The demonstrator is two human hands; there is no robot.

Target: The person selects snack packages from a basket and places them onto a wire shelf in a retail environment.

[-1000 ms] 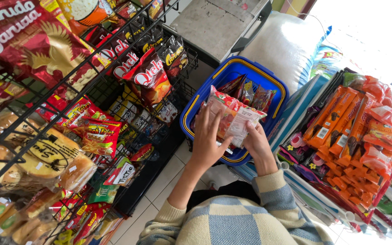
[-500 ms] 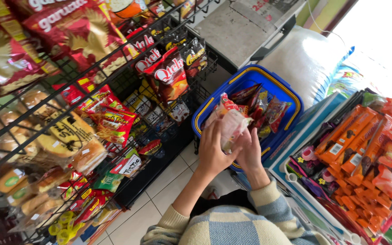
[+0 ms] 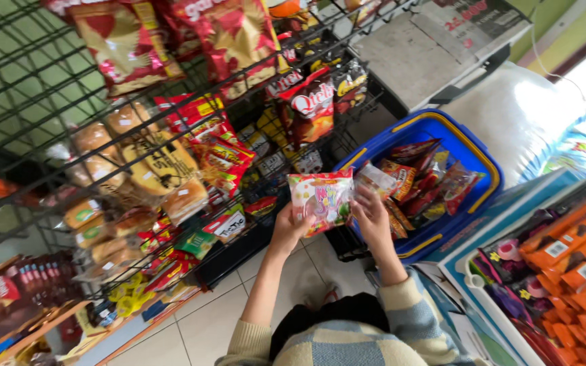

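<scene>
Fingers of the left hand (image 3: pixel 291 227) and right hand (image 3: pixel 369 215) pinch opposite edges of a pink snack packet (image 3: pixel 321 198), held flat above the floor tiles (image 3: pixel 205 318), just beside a blue basket (image 3: pixel 473 146) of packets. Left: wire rack (image 3: pixel 69 129) with bread and crisps.

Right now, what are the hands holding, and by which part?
A colourful snack packet: the left hand grips its lower left edge, the right hand its right edge.
</scene>
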